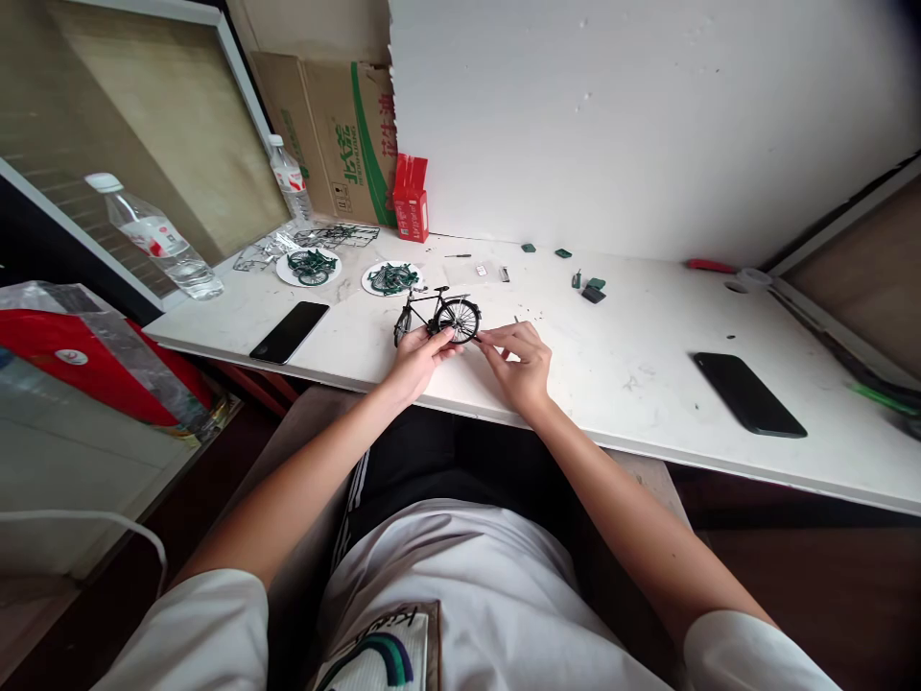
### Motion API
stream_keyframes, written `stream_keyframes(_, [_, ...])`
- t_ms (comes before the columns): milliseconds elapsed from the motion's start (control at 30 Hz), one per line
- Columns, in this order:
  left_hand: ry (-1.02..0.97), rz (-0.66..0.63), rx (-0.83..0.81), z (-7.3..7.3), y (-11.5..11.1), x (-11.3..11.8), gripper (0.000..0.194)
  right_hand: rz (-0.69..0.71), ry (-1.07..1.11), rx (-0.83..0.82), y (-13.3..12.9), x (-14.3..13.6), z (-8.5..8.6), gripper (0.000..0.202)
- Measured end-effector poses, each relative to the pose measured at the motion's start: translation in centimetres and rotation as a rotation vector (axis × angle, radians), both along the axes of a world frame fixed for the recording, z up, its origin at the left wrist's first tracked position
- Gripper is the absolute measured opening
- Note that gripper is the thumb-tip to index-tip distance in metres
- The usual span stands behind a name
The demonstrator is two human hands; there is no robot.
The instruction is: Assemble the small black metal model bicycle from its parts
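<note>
we see a small model bicycle [436,316] standing upright on the white tabletop [633,355], centre of the frame. our left hand [421,357] grasps its rear wheel; our right hand [519,360] pinches something too small to tell, just beside it.

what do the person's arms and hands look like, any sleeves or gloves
Both arms are bare from the upper arm down, under short white sleeves. The left hand and right hand are bare: no gloves, and no watch, ring or bracelet shows. The fingers look slim. No markings show on either arm.
</note>
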State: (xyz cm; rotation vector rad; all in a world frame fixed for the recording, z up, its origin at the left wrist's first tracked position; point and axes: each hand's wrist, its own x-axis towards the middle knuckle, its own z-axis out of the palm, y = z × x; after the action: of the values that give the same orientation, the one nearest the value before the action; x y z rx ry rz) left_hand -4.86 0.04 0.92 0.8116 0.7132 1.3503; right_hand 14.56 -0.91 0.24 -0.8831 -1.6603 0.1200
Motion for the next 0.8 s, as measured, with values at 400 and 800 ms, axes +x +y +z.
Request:
stream_keyframes(400, [-0.006,-0.113,-0.034,0.19,0.12,-0.33,0.025,-0.064,-0.046,0.095,0.04,-0.06,-0.62,0.014])
stream_keyframes(800, [0.01,-0.138,-0.042,0.27,0.12,-0.43,0.025,-0.012,-0.016,0.225,0.05,-0.22,-0.39,0.017])
